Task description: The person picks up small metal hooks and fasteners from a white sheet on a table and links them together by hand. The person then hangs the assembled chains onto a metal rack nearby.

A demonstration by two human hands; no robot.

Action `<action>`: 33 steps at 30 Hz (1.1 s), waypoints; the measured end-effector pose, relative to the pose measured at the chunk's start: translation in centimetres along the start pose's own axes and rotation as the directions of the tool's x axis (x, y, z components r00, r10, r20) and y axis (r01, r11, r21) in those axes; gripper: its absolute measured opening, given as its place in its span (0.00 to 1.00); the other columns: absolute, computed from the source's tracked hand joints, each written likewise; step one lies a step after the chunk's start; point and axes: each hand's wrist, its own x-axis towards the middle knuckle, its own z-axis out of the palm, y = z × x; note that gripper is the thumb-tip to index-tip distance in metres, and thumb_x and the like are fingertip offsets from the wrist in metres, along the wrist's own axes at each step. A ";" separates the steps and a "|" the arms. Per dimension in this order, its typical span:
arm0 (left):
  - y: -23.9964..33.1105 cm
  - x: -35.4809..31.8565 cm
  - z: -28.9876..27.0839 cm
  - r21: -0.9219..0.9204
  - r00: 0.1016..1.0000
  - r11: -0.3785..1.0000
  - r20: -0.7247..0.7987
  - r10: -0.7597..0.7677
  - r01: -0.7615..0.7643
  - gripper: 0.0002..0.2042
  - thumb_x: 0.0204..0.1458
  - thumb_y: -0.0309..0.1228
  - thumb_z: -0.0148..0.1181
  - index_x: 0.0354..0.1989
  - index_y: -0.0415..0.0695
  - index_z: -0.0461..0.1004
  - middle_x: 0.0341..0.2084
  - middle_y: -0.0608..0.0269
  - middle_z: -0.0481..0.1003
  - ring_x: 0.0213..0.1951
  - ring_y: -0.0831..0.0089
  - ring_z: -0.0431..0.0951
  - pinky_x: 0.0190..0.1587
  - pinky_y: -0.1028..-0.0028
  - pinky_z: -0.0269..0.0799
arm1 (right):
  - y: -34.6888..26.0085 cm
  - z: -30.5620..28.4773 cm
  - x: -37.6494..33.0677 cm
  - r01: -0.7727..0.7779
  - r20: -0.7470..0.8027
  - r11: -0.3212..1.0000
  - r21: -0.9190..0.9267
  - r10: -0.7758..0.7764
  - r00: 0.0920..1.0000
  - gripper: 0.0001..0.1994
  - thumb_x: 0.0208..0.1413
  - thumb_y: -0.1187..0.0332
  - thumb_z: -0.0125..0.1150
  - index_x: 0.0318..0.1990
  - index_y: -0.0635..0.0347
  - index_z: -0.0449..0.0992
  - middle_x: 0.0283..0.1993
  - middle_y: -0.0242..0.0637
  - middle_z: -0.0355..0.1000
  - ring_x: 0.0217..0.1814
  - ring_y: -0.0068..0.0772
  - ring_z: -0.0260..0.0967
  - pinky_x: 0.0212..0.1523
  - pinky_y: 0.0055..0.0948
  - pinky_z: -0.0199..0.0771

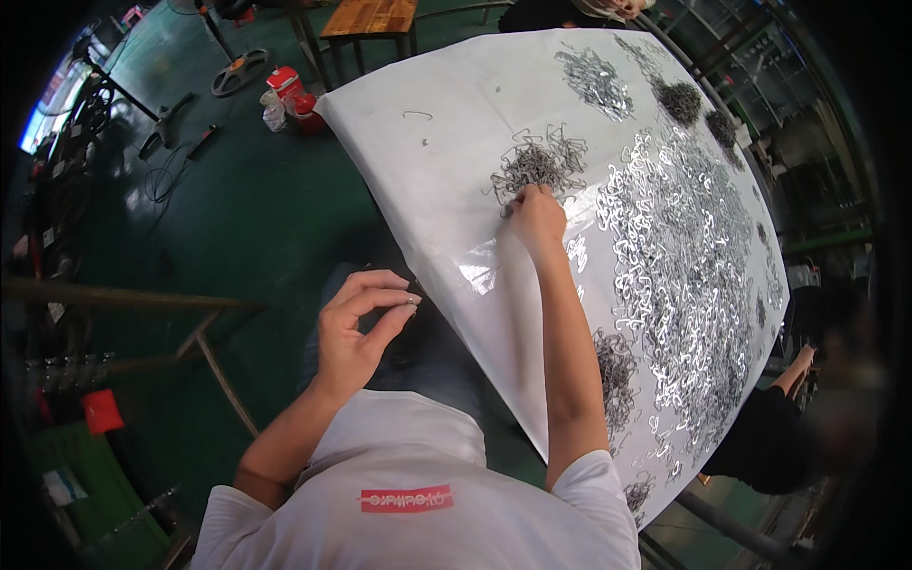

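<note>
My left hand [357,332] is raised off the table's near left edge, thumb and fingertips pinched together. Something tiny shows at the fingertips, too small to name. My right hand [539,220] reaches over the white-covered table [408,180], its bunched fingers at the near side of a loose pile of dark bent wire hooks [537,161]. Whatever those fingers grip is hidden behind the hand. To the right spreads a large, flat scatter of shiny silver S-shaped hooks [684,275].
Smaller heaps of hooks include a dark one [616,370] beside my right forearm, another [680,103] at the far right and a silver heap [595,81]. A lone bent wire [418,115] lies far left. Other people sit at the far edge and right side. A wooden stool [369,19] stands beyond.
</note>
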 end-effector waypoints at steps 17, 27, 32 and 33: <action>0.1 0.7 0.7 -0.016 0.933 0.998 -0.354 -0.066 0.065 0.06 0.47 0.19 0.61 0.34 0.37 0.78 0.38 0.59 0.74 0.38 0.74 0.75 0.42 0.78 0.71 | -9.5 -8.4 -3.6 -0.406 0.416 0.108 0.908 -0.366 0.832 0.08 0.49 0.72 0.63 0.35 0.67 0.74 0.29 0.36 0.73 0.30 0.26 0.72 0.32 0.22 0.71; 0.8 2.3 -1.9 0.176 0.856 0.984 -0.514 0.060 0.036 0.07 0.44 0.18 0.62 0.33 0.39 0.78 0.35 0.60 0.75 0.39 0.71 0.76 0.42 0.76 0.71 | -15.8 -8.5 -6.4 -0.359 0.391 0.161 0.919 -0.478 0.786 0.03 0.50 0.75 0.63 0.29 0.64 0.75 0.39 0.30 0.69 0.42 0.21 0.65 0.45 0.19 0.64; 0.3 2.9 -4.1 0.264 0.823 0.964 -0.556 0.116 0.042 0.07 0.43 0.18 0.63 0.32 0.40 0.78 0.33 0.61 0.76 0.38 0.70 0.76 0.41 0.75 0.72 | -19.0 -7.3 -5.9 -0.306 0.363 0.197 0.931 -0.450 0.816 0.03 0.50 0.75 0.63 0.30 0.64 0.75 0.39 0.30 0.68 0.42 0.21 0.65 0.45 0.20 0.64; 0.1 3.0 -4.6 0.280 0.814 0.959 -0.566 0.128 0.044 0.07 0.43 0.18 0.63 0.32 0.40 0.78 0.33 0.61 0.76 0.38 0.70 0.76 0.41 0.75 0.72 | -19.8 -7.0 -5.9 -0.293 0.344 0.182 0.939 -0.445 0.827 0.03 0.50 0.75 0.63 0.30 0.64 0.75 0.40 0.31 0.68 0.42 0.21 0.65 0.45 0.21 0.64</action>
